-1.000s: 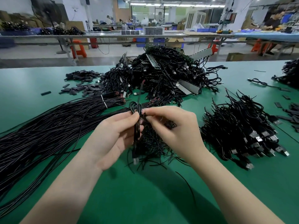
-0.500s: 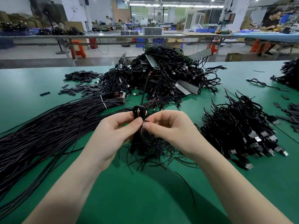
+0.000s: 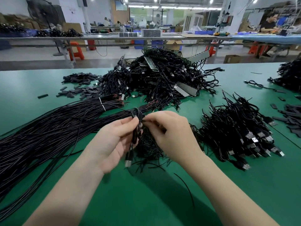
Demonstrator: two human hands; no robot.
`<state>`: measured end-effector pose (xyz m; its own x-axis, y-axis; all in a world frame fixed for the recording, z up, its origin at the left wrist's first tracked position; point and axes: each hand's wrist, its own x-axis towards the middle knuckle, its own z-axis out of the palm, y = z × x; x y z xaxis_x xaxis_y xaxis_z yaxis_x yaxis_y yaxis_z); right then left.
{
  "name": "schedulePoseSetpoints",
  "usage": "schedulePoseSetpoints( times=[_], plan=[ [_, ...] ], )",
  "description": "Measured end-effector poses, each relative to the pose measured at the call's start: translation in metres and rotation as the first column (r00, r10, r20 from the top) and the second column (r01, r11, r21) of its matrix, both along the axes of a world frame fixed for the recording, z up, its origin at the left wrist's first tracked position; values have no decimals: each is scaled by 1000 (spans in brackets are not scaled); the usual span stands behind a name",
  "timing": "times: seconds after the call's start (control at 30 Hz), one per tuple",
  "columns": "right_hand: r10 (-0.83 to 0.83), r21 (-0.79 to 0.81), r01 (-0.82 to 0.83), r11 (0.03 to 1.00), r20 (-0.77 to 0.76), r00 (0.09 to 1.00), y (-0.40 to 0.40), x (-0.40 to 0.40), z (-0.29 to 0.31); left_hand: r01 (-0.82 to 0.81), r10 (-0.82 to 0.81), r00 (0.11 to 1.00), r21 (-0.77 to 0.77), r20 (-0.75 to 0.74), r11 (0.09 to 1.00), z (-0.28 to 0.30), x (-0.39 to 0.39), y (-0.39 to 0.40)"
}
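Note:
A folded black USB cable (image 3: 136, 128) hangs upright over the green table, its loop end on top and its metal plug (image 3: 128, 162) dangling below. My left hand (image 3: 112, 141) grips the folded bundle between thumb and fingers. My right hand (image 3: 172, 136) pinches something thin at the upper part of the bundle; the fingertips hide what it is. Beneath the hands lies a small heap of thin black ties (image 3: 149, 150).
A long sheaf of straight black cables (image 3: 48, 137) lies at the left. A big tangled cable pile (image 3: 159, 80) sits behind, a stack of bundled cables (image 3: 236, 132) at the right, flat black pieces (image 3: 81, 90) at back left. Green table (image 3: 146, 201) is bare near me.
The cable's free tail that stuck up half a second ago is gone from above the loop. Both hands stay close together at the bundle's top, with the plug now hanging lower.

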<state>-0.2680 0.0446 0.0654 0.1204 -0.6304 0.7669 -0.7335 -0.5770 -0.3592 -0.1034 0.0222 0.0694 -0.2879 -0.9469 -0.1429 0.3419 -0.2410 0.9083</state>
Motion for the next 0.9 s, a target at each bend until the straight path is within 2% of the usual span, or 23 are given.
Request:
schedulePoseSetpoints(
  times=[0.03,0.07,0.1,0.13,0.17,0.3,0.33,0.37,0.4,0.43,0.5,0.57,0.63,0.7,0.77,0.8,0.83,0.9],
  plan=[
    [35,211,-90,973,249,968,2,2,4,-81,81,997,-82,1,993,-3,-4,2],
    [30,377,-236,896,479,877,3,4,5,-152,160,987,-174,31,973,-6,-9,5],
    [-8,449,-361,817,636,772,4,7,5,-191,217,974,-269,69,944,-9,-15,9],
    [-33,470,-400,787,679,733,5,9,4,-192,243,965,-354,104,915,-13,-21,14],
    [-45,476,-385,791,672,739,7,12,4,-172,243,962,-413,127,894,-18,-28,18],
    [-152,423,-234,875,700,698,6,-20,19,-42,273,919,-620,284,783,-36,-37,20],
    [-203,391,-93,916,651,732,3,-41,29,-38,314,893,-640,324,767,-41,-34,16],
    [-286,348,104,932,526,801,0,-65,38,-53,370,855,-649,363,759,-46,-30,10],
    [-397,276,313,909,341,852,-4,-91,46,-79,438,805,-659,400,748,-52,-24,4],
    [-529,194,501,843,139,837,-8,-117,52,-101,498,750,-668,436,737,-59,-18,-2],
    [-703,140,720,679,-158,694,-16,-165,52,-106,569,643,-677,513,729,-75,-5,-13],
    [-728,222,801,556,-335,598,-19,-191,42,-61,582,549,-665,601,744,-89,6,-20],
    [-693,241,834,497,-468,548,-19,-198,31,-59,564,522,-633,640,772,-98,11,-24],
    [-718,156,866,475,-501,484,-18,-194,29,-93,552,533,-604,641,791,-100,12,-25],
    [-774,35,874,484,-449,447,-15,-178,30,-111,558,519,-596,647,795,-102,11,-26],
    [-773,6,851,526,-415,480,-12,-165,28,-121,566,505,-595,652,794,-102,11,-25],
    [-742,23,804,594,-369,560,-9,-147,20,-137,577,487,-595,656,792,-103,10,-25],
    [-598,155,637,755,-236,766,3,-102,-6,-181,599,473,-594,646,784,-105,10,-26]
  ],
)
